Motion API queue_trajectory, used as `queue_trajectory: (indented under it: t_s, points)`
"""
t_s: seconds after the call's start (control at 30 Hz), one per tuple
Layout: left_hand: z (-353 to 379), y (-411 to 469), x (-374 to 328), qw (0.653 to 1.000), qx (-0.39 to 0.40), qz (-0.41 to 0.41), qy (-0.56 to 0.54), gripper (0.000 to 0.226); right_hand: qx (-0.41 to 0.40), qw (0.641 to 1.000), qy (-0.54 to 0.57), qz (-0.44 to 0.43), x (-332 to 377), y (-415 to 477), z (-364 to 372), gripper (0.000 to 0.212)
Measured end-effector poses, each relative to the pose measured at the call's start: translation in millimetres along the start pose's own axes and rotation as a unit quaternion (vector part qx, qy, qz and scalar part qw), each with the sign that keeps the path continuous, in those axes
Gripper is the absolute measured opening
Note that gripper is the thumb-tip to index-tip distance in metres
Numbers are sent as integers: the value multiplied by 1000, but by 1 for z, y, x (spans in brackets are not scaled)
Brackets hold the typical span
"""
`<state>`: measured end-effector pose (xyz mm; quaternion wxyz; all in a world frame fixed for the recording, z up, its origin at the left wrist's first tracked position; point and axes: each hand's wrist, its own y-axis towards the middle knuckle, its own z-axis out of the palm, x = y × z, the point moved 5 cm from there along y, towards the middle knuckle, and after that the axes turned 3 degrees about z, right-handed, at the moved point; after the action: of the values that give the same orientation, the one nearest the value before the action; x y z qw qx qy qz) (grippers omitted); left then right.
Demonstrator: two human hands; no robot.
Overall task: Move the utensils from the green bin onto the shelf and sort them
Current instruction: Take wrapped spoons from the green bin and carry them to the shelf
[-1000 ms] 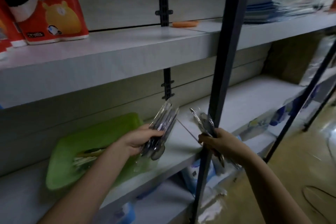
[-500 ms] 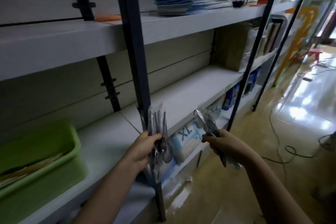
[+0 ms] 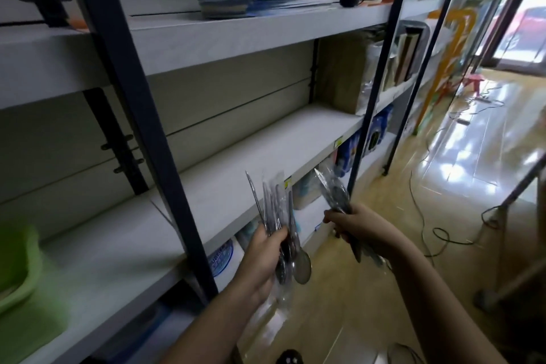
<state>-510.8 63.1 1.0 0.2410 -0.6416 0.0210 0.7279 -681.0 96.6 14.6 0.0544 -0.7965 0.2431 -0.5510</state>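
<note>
The left hand point(image 3: 260, 257) curls its fingers point(image 3: 279, 234) round a fan of sleeved utensils point(image 3: 273, 204) mid-shaft, and the right hand point(image 3: 363, 227) grips a smaller bunch point(image 3: 332, 192), both at 6 o'clock just off the shelf point(image 3: 266, 151) edge. They look light, stiff and slick in clear wrap, so a firm mid-handle hold seems best. The bin point(image 3: 17, 263) at 9 o'clock is cropped and blurred, its contents unreadable.

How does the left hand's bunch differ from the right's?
The fat clear-wrapped silver metal utensil bundle in the left hand looks thicker than the slim clear-wrapped silver metal bundle in the right hand. The left one stands upright, spoon bowl dangling below; the right one leans left. Each sits in a closed grip.
</note>
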Motion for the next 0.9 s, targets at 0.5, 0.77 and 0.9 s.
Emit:
queue_trajectory:
  t_s: [0.5,0.77,0.9]
  points:
    - [114,215,-35,1000,30,-1,-5,13,-45,999,24,-3,12,160,-118,16]
    - [155,332,-77,1000,-13,4,11,11,-28,999,47,6,41,282,-177,16]
    - [155,376,-77,999,-47,-2,22,13,5,999,53,12,47,333,-185,20]
